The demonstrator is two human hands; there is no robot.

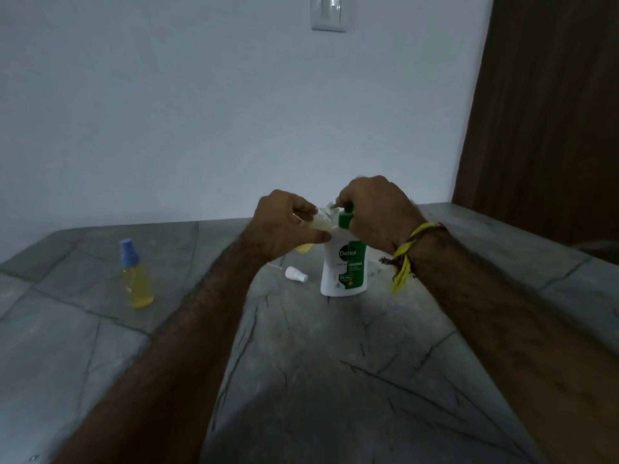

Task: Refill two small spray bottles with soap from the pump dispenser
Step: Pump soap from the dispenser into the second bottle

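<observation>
The pump head of the pump dispenser [344, 262] is almost wholly covered by the right hand [371, 212]; only a green collar and the tip of the nozzle show at the hand's 9 o'clock edge. The open spray bottle [316, 229] is largely hidden inside the left hand [284, 226]: its clear neck emerges at the hand's 3 o'clock side and a yellow bottom end shows below the thumb. Whether soap is flowing cannot be determined, as the area is dim and slightly blurred. Both forearms are cut off by the lower frame edge.

The left hand grips the open spray bottle with fingers curled round it, holding it tilted so that its mouth sits just beside the nozzle tip. The right hand is closed over the pump head, fingers curled down on it. The two hands are near each other, with the dispenser body standing upright on the surface [335, 380] below them. A yellow thread band [407, 259] circles the right wrist.

A white spray cap [296, 274] lies on its side on the surface, at 9 o'clock from the dispenser base, just beside it. The second spray bottle [135, 276], with a blue cap fitted and yellow liquid inside, stands upright well apart at 9 o'clock from the hands. A wall switch [329, 12] sits at 12 o'clock on the wall, and a dark wooden door [549, 105] occupies the 2 o'clock area
</observation>
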